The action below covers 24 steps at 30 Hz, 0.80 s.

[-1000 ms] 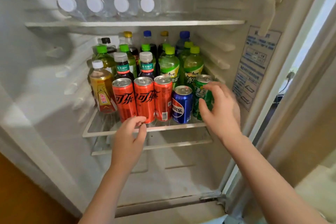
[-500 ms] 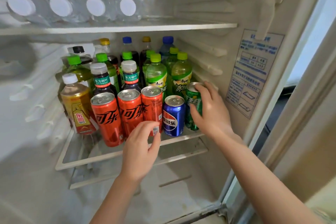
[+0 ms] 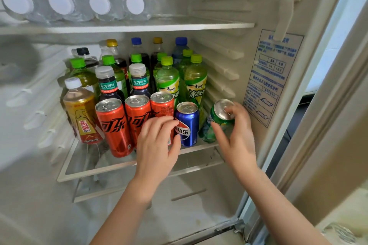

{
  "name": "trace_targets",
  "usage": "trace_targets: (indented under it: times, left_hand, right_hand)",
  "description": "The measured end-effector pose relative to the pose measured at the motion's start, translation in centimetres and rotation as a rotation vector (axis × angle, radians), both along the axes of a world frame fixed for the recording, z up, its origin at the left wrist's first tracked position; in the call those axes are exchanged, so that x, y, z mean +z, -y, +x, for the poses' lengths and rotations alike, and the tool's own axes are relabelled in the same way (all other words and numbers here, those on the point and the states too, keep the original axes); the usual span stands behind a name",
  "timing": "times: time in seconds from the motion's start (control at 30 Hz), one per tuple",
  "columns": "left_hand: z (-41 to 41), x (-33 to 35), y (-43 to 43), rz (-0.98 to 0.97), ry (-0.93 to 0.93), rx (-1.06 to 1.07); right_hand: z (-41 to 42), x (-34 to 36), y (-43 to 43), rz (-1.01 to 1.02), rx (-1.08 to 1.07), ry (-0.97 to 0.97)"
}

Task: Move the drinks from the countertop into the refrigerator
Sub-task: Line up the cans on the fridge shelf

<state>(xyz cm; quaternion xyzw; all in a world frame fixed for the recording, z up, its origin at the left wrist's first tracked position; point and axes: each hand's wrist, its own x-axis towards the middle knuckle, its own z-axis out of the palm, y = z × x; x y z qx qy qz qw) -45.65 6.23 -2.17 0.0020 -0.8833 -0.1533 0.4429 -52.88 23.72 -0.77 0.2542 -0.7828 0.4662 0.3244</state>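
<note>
Head view shows us at the open refrigerator (image 3: 223,49), both hands reaching to its lower shelf (image 3: 99,171), which is packed with drinks: bottles at the back, cans in the front row. On the shelf above lie four water bottles (image 3: 79,4) on their sides.

Our biggest worry is the crowded shelf itself. The front cans stand right at its lip, so any shove sideways could send one off the edge. Next comes the green can (image 3: 218,119) at the right end: it leans over, top toward us and the right wall, its base on the shelf near the blue can (image 3: 187,124). Our right hand (image 3: 237,135) holds it, thumb on the body and fingertips over the lid. If that hold slips, we judge it would roll or drop off the front. Our left hand (image 3: 157,145) has its fingers loosely curled against the third red can (image 3: 162,108), touching but not wrapped round it; pressing there could knock the red row like dominoes.

Against half a second ago, the biggest change is that our head has moved closer, so the shelf fills more of the view. The green can, upright then, is now tilted. The left hand has risen from below the cans to rest on them.
</note>
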Motion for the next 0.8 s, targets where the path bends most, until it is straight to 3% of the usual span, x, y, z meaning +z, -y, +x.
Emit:
trace_targets:
  times: [0.1, 0.3, 0.5, 0.8]
  left_hand:
    - [-1.2, 1.2, -0.5, -0.202, 0.009, 0.128]
    - [-3.9, 2.0, -1.0, -0.411, 0.263, 0.274]
    - [-3.9, 1.4, -1.8, -0.386, 0.206, 0.249]
    - [-2.9, -0.1, -2.9, -0.133, 0.072, -0.090]
  right_hand:
    - [1.6, -0.6, -1.0, -0.085, -0.033, -0.024]
    - [3.4, -0.4, -2.6, -0.185, 0.019, 0.036]
    - [3.8, -1.2, -3.4, -0.205, 0.032, 0.078]
    - [3.7, -1.9, -4.1, -0.189, 0.055, 0.096]
